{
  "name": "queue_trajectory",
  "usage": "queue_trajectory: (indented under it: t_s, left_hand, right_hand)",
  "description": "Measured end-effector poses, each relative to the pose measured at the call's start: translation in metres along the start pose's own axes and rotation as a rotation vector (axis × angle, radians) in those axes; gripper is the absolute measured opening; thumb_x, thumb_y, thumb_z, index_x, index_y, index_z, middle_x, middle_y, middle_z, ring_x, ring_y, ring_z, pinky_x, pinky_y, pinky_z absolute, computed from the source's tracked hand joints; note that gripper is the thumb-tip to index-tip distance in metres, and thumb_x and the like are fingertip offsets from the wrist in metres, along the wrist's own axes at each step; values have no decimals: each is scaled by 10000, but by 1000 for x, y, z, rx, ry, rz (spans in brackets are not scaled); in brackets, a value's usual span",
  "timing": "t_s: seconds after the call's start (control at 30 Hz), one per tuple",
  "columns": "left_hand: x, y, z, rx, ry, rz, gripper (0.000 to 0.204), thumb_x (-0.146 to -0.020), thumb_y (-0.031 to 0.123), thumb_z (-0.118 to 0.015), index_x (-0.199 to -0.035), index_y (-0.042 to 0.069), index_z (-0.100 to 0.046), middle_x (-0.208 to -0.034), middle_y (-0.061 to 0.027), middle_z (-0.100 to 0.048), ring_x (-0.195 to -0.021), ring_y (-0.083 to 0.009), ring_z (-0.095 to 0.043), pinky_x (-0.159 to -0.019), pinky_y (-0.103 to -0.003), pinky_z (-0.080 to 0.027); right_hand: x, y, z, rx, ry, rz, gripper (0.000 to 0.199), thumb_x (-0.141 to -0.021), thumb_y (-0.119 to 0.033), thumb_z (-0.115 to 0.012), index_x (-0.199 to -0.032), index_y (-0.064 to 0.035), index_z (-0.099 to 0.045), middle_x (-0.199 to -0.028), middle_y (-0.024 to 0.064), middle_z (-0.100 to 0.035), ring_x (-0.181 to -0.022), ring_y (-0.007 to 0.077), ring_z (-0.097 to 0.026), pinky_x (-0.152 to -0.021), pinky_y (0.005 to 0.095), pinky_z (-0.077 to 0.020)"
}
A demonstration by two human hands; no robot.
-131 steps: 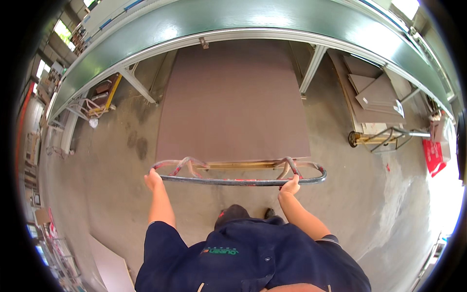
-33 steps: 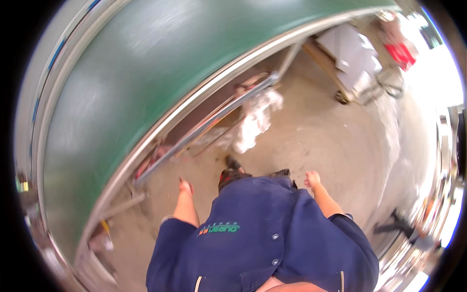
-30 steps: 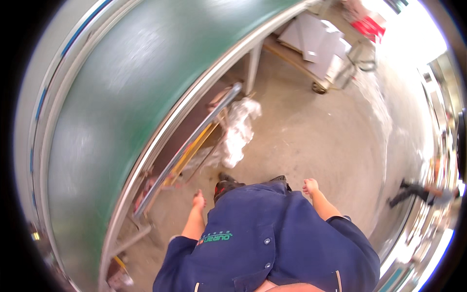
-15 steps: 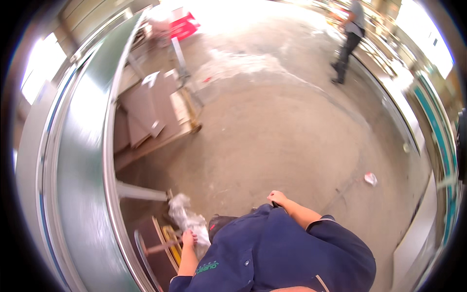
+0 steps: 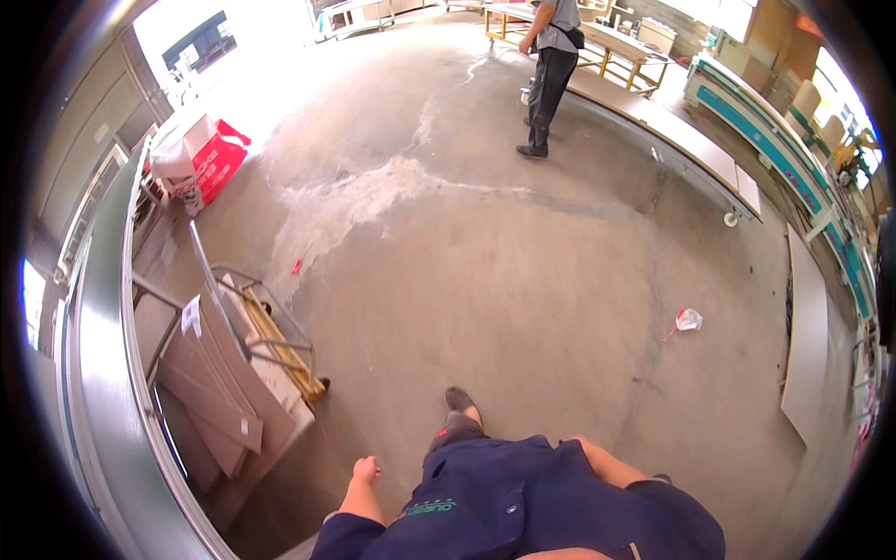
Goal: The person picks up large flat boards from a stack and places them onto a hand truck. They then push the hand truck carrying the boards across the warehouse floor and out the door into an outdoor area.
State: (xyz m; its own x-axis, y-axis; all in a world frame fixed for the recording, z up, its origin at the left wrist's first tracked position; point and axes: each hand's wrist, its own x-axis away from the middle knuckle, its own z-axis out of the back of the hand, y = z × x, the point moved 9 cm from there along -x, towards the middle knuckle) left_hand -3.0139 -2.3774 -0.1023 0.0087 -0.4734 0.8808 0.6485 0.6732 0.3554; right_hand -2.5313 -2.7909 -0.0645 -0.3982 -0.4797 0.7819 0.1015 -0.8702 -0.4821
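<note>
My left hand (image 5: 368, 469) hangs at my left side with its fingers curled in, and nothing shows in it. It is nearest to the cart (image 5: 306, 383) stacked with brown boards (image 5: 207, 392), but does not touch it. My right forearm (image 5: 607, 465) runs down beside the front of my dark blue shirt (image 5: 527, 495). Of my right hand (image 5: 579, 444) only a little shows at the shirt's edge; its fingers are hidden. One of my feet, in a dark shoe (image 5: 457, 399), is out ahead on the concrete floor.
Along my left runs a long green-topped machine table (image 5: 103, 373). A red and white bag (image 5: 210, 163) stands farther off. Ahead right, a person (image 5: 551, 79) stands by a long low conveyor (image 5: 681, 135). A crumpled white wrapper (image 5: 689, 320) lies on the floor; a pale panel (image 5: 805, 341) lies at right.
I have moved forward: the cart, bag and person appear nearer, and the plastic sheet by my left hand has left view. My right hand has dropped back against the shirt.
</note>
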Motion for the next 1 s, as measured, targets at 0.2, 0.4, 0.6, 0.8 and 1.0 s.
queue_trajectory:
  t_s: [0.2, 0.4, 0.6, 0.8, 1.0]
  left_hand:
    - [-74, 354, -102, -484, -12, -519, 436, -783, 345, -513, -992, -34, -564, -835, -178, -622, -765, -275, -593, -703, -375, -462]
    - [17, 653, -168, -353, -327, -884, 351, -810, 335, -544, -929, 5, -569, -794, -121, -616, -746, -204, -578, -686, -328, -456]
    - [-159, 740, -70, -372, -11, -651, 369, -807, 332, -549, -949, -9, -546, -733, -110, -601, -662, -194, -578, -593, -315, -455]
    - [-209, 656, 23, -49, 39, -29, 355, -815, 335, -514, -989, 26, -493, -735, -108, -569, -492, -176, -520, -401, -332, -405]
    - [-259, 618, -48, 37, -215, 315, 434, -820, 432, -482, -1055, 70, -524, -856, -112, -575, -692, -249, -554, -611, -435, -456]
  right_hand:
    - [-8, -51, 57, -317, 64, -286, 349, -818, -319, -521, -928, 4, -590, -776, 175, -591, -704, 273, -591, -643, 413, -493]
    - [-146, -196, 116, -487, 65, -340, 331, -822, -313, -519, -966, -20, -572, -811, 166, -584, -717, 279, -588, -646, 431, -492]
    - [-318, -335, 205, -349, -42, -272, 321, -825, -307, -517, -1004, -44, -553, -846, 158, -577, -730, 284, -585, -648, 449, -491]
    - [-476, -552, 357, -265, -113, -342, 317, -829, -301, -515, -1042, -67, -535, -881, 149, -569, -743, 290, -582, -650, 467, -491]
    - [-642, -819, 512, -359, 13, -19, 323, -849, -324, -489, -1048, -71, -471, -880, 120, -546, -700, 241, -565, -527, 427, -511]
